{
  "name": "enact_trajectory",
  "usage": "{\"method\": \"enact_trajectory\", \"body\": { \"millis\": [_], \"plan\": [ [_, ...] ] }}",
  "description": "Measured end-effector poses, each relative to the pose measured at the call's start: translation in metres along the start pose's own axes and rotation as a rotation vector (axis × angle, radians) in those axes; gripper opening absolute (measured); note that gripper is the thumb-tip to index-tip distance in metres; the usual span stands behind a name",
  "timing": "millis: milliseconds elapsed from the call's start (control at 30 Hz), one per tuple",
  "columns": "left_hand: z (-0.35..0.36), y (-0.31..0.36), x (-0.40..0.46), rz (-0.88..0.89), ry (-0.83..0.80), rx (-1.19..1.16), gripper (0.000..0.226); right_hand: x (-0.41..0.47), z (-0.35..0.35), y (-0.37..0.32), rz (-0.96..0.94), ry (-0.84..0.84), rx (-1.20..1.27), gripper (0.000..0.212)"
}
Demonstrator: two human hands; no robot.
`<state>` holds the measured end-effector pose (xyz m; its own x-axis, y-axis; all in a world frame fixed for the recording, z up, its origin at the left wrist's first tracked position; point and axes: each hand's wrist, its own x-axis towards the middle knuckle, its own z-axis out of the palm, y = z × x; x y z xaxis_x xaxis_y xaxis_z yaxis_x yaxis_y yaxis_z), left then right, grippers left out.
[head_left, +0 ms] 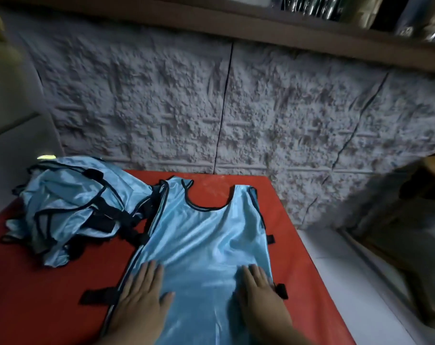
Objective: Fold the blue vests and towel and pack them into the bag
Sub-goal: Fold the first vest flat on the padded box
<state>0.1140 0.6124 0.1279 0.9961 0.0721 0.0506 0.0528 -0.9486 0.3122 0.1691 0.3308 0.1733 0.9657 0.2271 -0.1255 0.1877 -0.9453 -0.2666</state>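
left hand (pixel 140 292): bare, no sleeve | right hand (pixel 258 291): bare, no sleeve

We have one head-worn wide-angle view, looking forward and down. It sits close over the red table (pixel 273 220), facing the textured wall (pixel 236 108) behind.

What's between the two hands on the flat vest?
Head view: only smooth blue fabric of the flat vest lies between the left hand and right hand; nothing rests there.

A rough white textured wall (pixel 236 108) is rising behind the red table (pixel 298 245), a wooden shelf (pixel 211 23) running above that wall.
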Motion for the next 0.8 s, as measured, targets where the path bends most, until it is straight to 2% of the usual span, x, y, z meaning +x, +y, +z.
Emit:
{"method": "enact_trajectory", "body": {
  "millis": [100,167,200,267,333,400,433,467,567,600,700,800],
  "plan": [
    [-0.003,-0.010,-0.021,-0.019,-0.110,-0.026,0.078,-0.027,-0.004,0.018,0.071,-0.071,-0.003,0.086],
    [-0.003,-0.017,-0.029,-0.010,-0.089,-0.034,0.068,-0.038,-0.019,0.023,0.164,-0.127,0.028,0.081],
    [-0.006,-0.019,-0.031,-0.014,-0.088,-0.053,0.065,-0.044,-0.027,0.023,0.224,-0.106,0.095,0.083],
    [-0.024,-0.013,-0.039,0.011,-0.076,-0.093,0.077,-0.055,-0.042,0.017,0.400,-0.015,0.195,0.076],
    [-0.060,-0.005,-0.049,-0.011,-0.085,-0.069,0.087,-0.069,-0.052,0.004,0.612,0.075,0.167,0.067],
    [-0.075,-0.007,-0.066,-0.191,0.082,-0.078,0.085,-0.085,-0.053,0.001,0.730,0.178,0.164,0.077],
    [-0.081,-0.009,-0.076,-0.266,0.097,-0.085,0.087,-0.092,-0.049,0.005,0.728,0.182,0.159,0.077],
    [-0.080,-0.015,-0.086,-0.312,0.041,-0.108,0.088,-0.097,-0.044,0.011,0.702,0.145,0.190,0.073],
    [-0.078,-0.030,-0.108,-0.441,-0.138,-0.155,0.097,-0.110,-0.038,0.022,0.600,-0.053,0.299,0.048],
    [-0.081,-0.029,-0.112,-0.448,-0.120,-0.186,0.091,-0.111,-0.037,0.025,0.594,-0.069,0.293,0.047],
    [-0.087,-0.017,-0.128,-0.509,-0.163,-0.248,0.034,-0.114,-0.036,0.027,0.569,-0.092,0.252,0.049],
    [-0.089,-0.016,-0.134,-0.617,-0.059,-0.426,0.026,-0.125,-0.043,0.020,0.544,-0.065,0.294,0.042]
  ]
}}
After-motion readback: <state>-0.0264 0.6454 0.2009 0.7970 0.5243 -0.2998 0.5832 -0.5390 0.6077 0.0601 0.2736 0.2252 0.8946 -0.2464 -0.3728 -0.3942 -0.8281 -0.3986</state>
